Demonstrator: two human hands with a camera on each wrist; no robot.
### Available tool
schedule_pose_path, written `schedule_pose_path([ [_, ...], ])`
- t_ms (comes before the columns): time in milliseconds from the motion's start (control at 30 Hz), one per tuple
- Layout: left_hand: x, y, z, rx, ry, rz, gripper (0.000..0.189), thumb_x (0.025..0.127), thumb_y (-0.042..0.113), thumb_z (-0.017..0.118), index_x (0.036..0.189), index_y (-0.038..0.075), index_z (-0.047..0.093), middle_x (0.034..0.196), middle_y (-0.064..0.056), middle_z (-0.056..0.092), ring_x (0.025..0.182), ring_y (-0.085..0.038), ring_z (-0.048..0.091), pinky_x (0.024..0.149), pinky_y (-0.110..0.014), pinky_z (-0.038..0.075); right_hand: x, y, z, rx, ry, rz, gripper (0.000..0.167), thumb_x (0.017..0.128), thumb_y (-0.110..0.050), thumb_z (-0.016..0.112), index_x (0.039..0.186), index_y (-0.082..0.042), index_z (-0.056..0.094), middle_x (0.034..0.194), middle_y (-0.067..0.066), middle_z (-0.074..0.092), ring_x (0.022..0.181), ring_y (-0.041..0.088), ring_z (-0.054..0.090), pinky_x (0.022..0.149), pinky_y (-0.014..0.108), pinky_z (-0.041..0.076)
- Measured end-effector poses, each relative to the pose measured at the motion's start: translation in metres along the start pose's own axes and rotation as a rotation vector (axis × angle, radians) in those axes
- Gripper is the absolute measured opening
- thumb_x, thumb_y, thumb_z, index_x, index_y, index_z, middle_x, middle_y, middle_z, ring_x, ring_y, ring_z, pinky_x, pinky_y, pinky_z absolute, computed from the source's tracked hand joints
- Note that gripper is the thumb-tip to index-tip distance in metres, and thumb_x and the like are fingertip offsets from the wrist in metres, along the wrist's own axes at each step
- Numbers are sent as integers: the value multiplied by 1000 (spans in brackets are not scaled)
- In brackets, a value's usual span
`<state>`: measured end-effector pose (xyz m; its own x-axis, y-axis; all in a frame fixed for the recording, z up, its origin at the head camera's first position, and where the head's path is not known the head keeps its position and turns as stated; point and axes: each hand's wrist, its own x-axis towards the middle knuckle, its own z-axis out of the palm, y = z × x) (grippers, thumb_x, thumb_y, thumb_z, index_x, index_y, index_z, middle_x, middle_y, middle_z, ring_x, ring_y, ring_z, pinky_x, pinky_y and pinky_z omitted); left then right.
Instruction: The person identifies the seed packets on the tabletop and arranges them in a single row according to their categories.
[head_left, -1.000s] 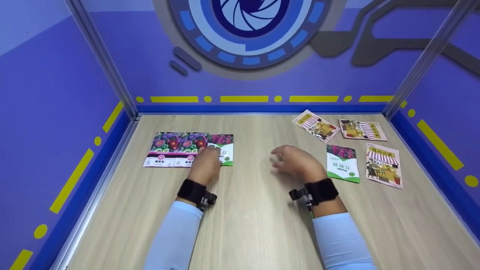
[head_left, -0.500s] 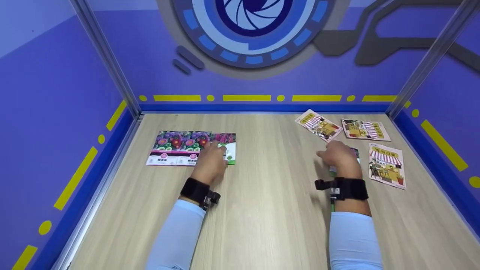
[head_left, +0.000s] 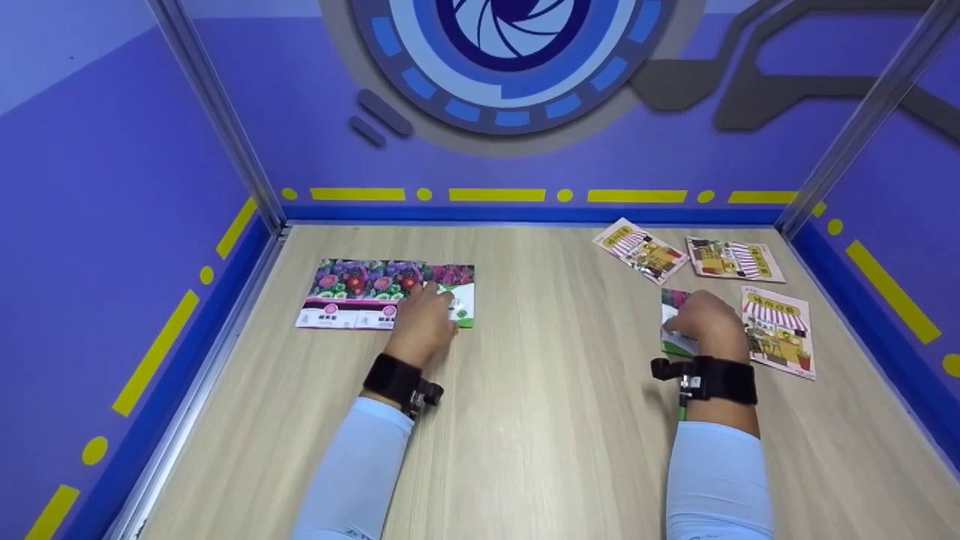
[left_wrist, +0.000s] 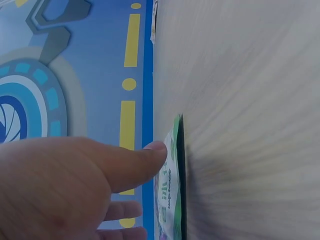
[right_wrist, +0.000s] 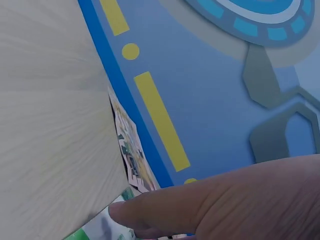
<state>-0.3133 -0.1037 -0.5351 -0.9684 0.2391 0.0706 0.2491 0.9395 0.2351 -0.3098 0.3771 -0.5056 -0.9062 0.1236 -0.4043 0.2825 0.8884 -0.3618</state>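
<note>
My left hand (head_left: 424, 319) rests on a white-and-green flower seed packet (head_left: 463, 298), at the right end of a row. In the left wrist view its straight thumb lies against that packet's face (left_wrist: 169, 192). Two packets with purple and red flowers, the left one (head_left: 328, 304) and the middle one (head_left: 375, 304), complete the row; their edges meet. My right hand (head_left: 709, 326) is over another white-and-green seed packet (head_left: 677, 344) and covers much of it. The right thumb lies over its face (right_wrist: 102, 225); the other fingertips are hidden.
Three packets printed with a striped-awning stall lie at the right: one slanted (head_left: 642, 251), one sideways (head_left: 735, 259), one upright (head_left: 784, 334) beside my right hand. Blue panels (head_left: 487, 165) wall the wooden table (head_left: 517, 420) at the back and sides.
My right hand has moved right from the middle of the table to the white-and-green packet there and come down over it. The left hand has stayed on its packet.
</note>
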Motion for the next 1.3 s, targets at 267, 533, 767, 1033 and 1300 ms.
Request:
schedule_pose_path([
  [267, 1, 5, 1, 28, 12, 6, 48, 96, 29, 85, 139, 10, 75, 143, -20, 69, 133, -44, 62, 108, -65, 54, -3, -14, 5, -35, -20, -139, 48, 89, -18, 84, 130, 4, 74, 127, 24, 74, 100, 32, 63, 86, 44, 56],
  [533, 1, 10, 2, 7, -2, 9, 51, 98, 32, 84, 144, 12, 72, 150, -19, 66, 140, -43, 59, 114, -67, 51, 0, -49, 21, -65, -51, -219, 58, 84, -11, 89, 139, 0, 74, 139, 23, 73, 108, 30, 63, 99, 50, 56],
  [767, -2, 15, -2, 3, -11, 8, 56, 97, 34, 85, 147, 13, 71, 157, -18, 62, 144, -42, 57, 119, -65, 49, 1, -66, 32, -79, -29, -247, 58, 82, -13, 91, 138, -3, 75, 139, 22, 74, 105, 30, 64, 94, 47, 57],
  [1033, -3, 33, -1, 30, -46, 55, 53, 100, 39, 81, 145, 11, 72, 163, -18, 57, 154, -40, 49, 123, -65, 46, 11, -82, 54, -6, 9, -318, 60, 91, -12, 89, 148, -13, 71, 151, 25, 63, 115, 33, 61, 100, 48, 57],
  [1300, -8, 55, 4, 45, -28, 162, 36, 101, 31, 79, 132, 12, 78, 144, -11, 70, 133, -34, 65, 108, -65, 57, 12, -116, 81, -142, 64, -394, 61, 99, -24, 83, 157, -18, 64, 164, 27, 53, 144, 42, 55, 125, 61, 45],
])
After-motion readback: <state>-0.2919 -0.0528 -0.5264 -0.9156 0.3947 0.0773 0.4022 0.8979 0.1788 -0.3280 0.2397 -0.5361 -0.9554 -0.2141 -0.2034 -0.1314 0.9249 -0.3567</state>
